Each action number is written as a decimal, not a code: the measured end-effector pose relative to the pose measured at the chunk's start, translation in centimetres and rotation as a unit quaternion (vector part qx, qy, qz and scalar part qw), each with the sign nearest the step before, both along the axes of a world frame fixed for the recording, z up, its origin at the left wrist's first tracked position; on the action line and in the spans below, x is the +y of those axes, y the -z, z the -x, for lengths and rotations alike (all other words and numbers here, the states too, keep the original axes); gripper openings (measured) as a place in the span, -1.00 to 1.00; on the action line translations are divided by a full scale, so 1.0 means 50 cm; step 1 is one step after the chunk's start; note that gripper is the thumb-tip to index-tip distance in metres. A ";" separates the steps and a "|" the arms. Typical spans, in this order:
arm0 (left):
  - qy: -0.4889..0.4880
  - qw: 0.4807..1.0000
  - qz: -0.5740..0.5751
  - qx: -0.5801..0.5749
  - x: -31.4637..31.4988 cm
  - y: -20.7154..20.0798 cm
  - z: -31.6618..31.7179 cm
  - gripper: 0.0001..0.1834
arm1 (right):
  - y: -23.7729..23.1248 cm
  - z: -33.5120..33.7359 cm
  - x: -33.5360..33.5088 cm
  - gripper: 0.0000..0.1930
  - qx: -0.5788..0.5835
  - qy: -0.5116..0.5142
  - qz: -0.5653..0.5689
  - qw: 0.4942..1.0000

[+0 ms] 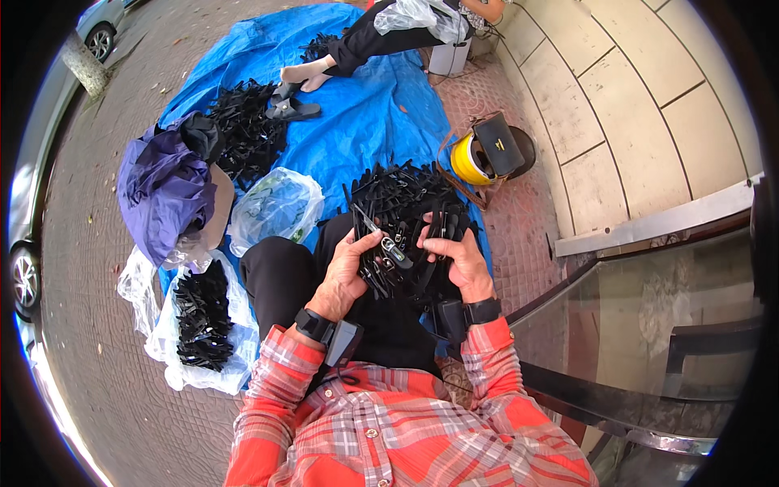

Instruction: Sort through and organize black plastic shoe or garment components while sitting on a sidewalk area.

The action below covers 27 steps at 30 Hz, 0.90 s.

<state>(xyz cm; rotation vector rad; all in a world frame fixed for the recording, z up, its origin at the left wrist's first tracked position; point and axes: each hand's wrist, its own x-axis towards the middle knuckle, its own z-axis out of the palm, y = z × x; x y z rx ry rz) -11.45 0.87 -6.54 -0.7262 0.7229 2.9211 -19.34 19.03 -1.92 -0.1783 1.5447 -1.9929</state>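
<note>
Currently, left hand (349, 264): thumb and curled fingers pinch a buckled black strap (396, 253) at the near end of the blue tarp (381, 122); I can't make out every fingertip.
Right hand (462, 258): thumb and fingers pressed together on several loose straps (443, 223), at that same end of the tarp.
Main pile (398, 185): black straps heaped on the tarp's near end, around and beyond both hands.
Filled bag (241, 316): clear plastic holding more straps, by the tarp's near left edge.
Far pile (243, 134): dark, on the tarp's left side, beside grey sandals (292, 110).
Yellow bucket (465, 160): just off the tarp's right edge, dark purse (497, 144) on top.
</note>
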 end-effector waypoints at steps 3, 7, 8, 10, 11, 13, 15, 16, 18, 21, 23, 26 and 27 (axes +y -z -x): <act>0.070 0.993 -0.090 -0.019 -0.008 -0.018 -0.003 -0.85 | -0.004 -0.018 -0.011 -0.52 0.105 -0.029 -0.032 0.994; 0.153 0.980 -0.125 -0.013 -0.010 -0.018 -0.008 -0.88 | -0.039 -0.026 -0.039 -0.53 0.272 -0.145 -0.087 0.947; 0.149 0.981 -0.123 -0.013 -0.016 -0.008 -0.011 -0.88 | -0.050 -0.027 -0.050 -0.53 0.327 -0.171 -0.105 0.923; 0.154 0.981 -0.113 -0.025 -0.019 -0.017 -0.013 -0.89 | -0.050 -0.027 -0.059 -0.59 0.333 -0.183 -0.128 0.916; 0.140 0.986 -0.079 -0.046 -0.014 -0.025 -0.015 -0.89 | -0.045 -0.027 -0.065 -0.61 0.246 -0.155 -0.086 0.953; 0.139 0.987 -0.069 -0.029 -0.028 -0.017 -0.029 -0.89 | -0.033 -0.014 -0.081 -0.66 0.149 -0.062 -0.013 0.987; 0.135 0.989 -0.030 -0.044 -0.048 -0.051 -0.046 -0.80 | -0.050 0.020 -0.099 -0.72 0.123 -0.004 0.045 0.991; 0.124 0.991 -0.024 -0.049 -0.075 -0.075 -0.064 -0.80 | -0.072 0.033 -0.114 -0.75 0.064 0.017 0.092 0.994; 0.023 0.999 0.012 0.023 -0.155 -0.112 -0.115 -0.66 | -0.083 0.071 -0.165 -0.77 -0.043 -0.013 0.142 0.989; -0.105 0.990 0.085 0.043 -0.292 -0.141 -0.195 -0.53 | -0.013 0.124 -0.284 -0.81 -0.116 -0.078 0.090 0.986; -0.165 0.981 0.083 0.058 -0.357 -0.135 -0.238 -0.50 | 0.045 0.132 -0.392 -0.87 -0.162 -0.101 0.047 0.980; -0.199 0.973 0.098 0.058 -0.394 -0.089 -0.266 -0.51 | 0.220 0.143 -0.542 -0.86 -0.194 -0.125 -0.003 0.973; -0.186 0.975 0.118 -0.006 -0.396 -0.076 -0.271 -0.51 | 0.277 0.143 -0.581 -0.86 -0.200 -0.138 -0.027 0.970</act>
